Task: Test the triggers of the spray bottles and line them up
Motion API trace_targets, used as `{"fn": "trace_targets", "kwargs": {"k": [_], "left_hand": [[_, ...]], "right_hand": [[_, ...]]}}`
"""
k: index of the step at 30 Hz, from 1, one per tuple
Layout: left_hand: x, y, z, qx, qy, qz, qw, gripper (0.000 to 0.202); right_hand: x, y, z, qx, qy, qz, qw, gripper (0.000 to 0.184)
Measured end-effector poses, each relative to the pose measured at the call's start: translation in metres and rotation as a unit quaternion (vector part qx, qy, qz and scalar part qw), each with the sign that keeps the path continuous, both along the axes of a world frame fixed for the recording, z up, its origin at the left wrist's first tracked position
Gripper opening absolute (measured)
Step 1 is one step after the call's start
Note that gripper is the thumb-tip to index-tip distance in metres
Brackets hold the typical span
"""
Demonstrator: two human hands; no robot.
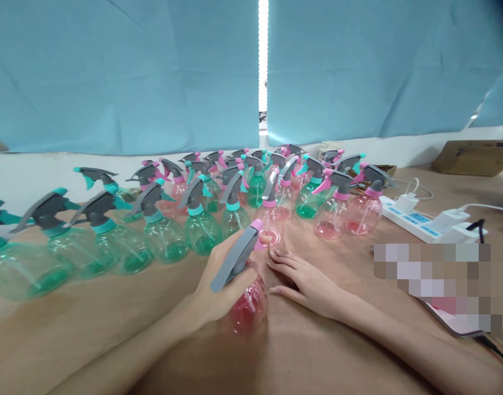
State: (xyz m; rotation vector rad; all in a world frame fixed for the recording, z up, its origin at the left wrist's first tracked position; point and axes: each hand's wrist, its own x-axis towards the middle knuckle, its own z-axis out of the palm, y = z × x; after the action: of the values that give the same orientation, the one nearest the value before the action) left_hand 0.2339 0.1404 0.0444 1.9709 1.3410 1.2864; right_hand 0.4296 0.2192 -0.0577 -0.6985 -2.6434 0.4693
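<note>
A pink spray bottle (248, 308) with a grey and pink trigger head stands at the front middle of the table. My left hand (224, 274) is closed around its neck and trigger head, the fingers partly hidden behind the head. Just right of the bottle, my right hand (303, 280) lies low over the table with fingers stretched out, holding nothing. Directly beyond my hands is another pink spray bottle (271, 222). A green spray bottle (203, 233) is to the left of it.
Several more green spray bottles (167, 241) line the left, and pink ones (330, 219) stand to the right. A white power strip (413, 219) with plugs and a blurred-out device (457, 323) lie at the right. A cardboard box (473, 157) is at the back right.
</note>
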Motion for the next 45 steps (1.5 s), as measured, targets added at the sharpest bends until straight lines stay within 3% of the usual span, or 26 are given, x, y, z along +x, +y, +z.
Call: {"fn": "trace_targets", "kwargs": {"k": [15, 24, 29, 40, 45], "left_hand": [[-0.0004, -0.0011, 0.0001, -0.03, -0.017, -0.011, 0.999, 0.012], [0.0058, -0.0058, 0.0049, -0.056, -0.016, 0.014, 0.998, 0.015], [0.0067, -0.0089, 0.0046, -0.03, -0.017, 0.031, 0.999, 0.013], [0.0025, -0.0052, 0.0017, -0.059, -0.021, 0.024, 0.998, 0.014], [0.0057, -0.0072, 0.0011, -0.031, -0.005, 0.052, 0.998, 0.007]], "right_hand": [[0.0002, 0.0003, 0.0008, -0.003, 0.002, 0.003, 1.0, 0.06], [0.0003, 0.0002, 0.0006, -0.005, 0.009, 0.003, 1.0, 0.059], [0.0003, -0.0001, 0.0012, -0.007, 0.012, 0.003, 1.0, 0.059], [0.0005, 0.0006, -0.0001, -0.013, 0.002, 0.001, 1.0, 0.061], [0.0006, 0.0004, -0.0008, -0.007, 0.01, 0.004, 1.0, 0.059]]}}
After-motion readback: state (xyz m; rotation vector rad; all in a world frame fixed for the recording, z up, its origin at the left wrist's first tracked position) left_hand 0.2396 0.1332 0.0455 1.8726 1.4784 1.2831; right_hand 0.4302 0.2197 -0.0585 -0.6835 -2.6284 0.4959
